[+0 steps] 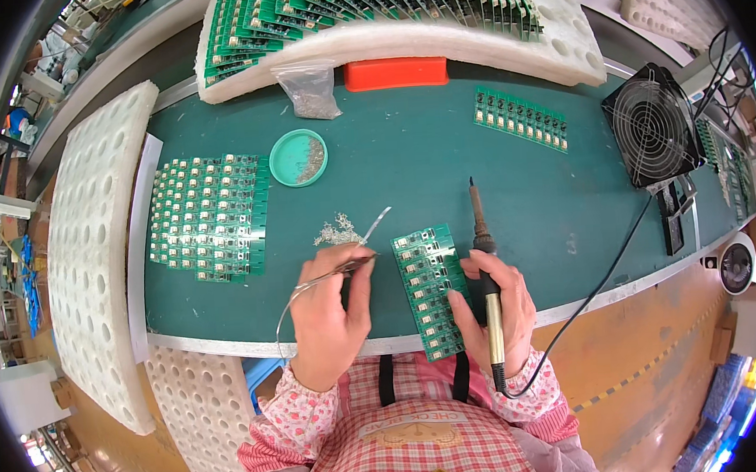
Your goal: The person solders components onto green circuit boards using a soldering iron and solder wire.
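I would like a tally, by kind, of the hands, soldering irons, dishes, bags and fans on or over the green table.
Hands (left hand, right hand): 2
Soldering iron: 1
Dish: 1
Bag: 1
Fan: 1
Total: 6

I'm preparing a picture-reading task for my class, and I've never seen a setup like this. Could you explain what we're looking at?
There is no machine here: these are a person's two bare hands. One wide fisheye camera, the left of two on the wearer's head, looks down, so straight edges curve.

On the dark green tabletop lie a large block of green circuit boards, a round turquoise dish of tiny parts, a loose pile of small silvery pieces and a black square fan.

The left hand pinches a thin silvery wire. The right hand holds a soldering iron with a black and gold-coloured handle, its fingertips by a narrow green circuit board.
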